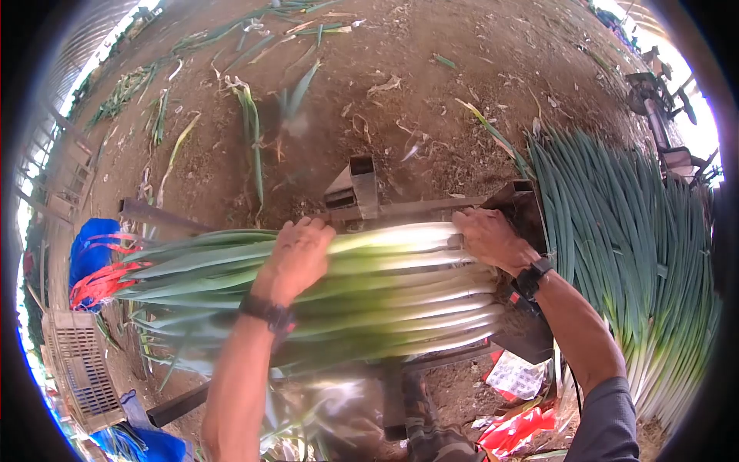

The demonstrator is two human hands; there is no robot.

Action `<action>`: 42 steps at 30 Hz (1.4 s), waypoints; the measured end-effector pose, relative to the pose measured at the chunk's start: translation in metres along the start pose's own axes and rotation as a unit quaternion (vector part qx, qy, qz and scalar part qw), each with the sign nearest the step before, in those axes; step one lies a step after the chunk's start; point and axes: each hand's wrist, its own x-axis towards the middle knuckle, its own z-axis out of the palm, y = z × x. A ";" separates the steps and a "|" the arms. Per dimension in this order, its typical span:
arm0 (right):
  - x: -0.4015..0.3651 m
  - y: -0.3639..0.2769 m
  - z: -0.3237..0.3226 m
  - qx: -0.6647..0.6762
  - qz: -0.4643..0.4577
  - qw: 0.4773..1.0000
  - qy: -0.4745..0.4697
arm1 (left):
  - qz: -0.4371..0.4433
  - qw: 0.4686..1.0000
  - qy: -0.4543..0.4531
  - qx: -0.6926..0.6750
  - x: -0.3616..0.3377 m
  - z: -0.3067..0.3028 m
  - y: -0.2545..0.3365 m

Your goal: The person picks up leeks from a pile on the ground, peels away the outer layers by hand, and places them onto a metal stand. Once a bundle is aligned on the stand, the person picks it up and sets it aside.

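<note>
A row of long green onions (416, 291) lies side by side on a metal frame, green leaves to the left and white ends to the right. My left hand (299, 256) is closed over the far stalks, about where green turns to white. At the far right corner of the row, my right hand (493, 239) grips the white ends, fingertips curled over the far edge. My palms and forearms hide parts of the stalks beneath them. Red plastic strips (108, 283) lie by the leaf tips at the left.
A large pile of green onions (616, 239) stands on the right. Metal frame posts (362, 185) rise beyond the row. A plastic crate (81, 362) and blue bags (92, 250) are at the left. Red and white packaging (519, 431) lies near my legs. Loose leaves (250, 138) litter the dirt floor.
</note>
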 end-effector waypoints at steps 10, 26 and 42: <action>0.004 -0.010 0.001 -0.031 0.051 0.998 -0.013 | -0.025 1.000 0.003 0.005 0.011 0.017 -0.005; 0.032 -0.051 0.005 0.065 0.097 0.992 -0.055 | -0.099 0.965 -0.239 -0.041 0.048 0.004 -0.020; 0.036 -0.056 0.014 0.046 0.120 0.990 -0.065 | -0.050 0.997 -0.043 0.029 0.021 0.013 0.009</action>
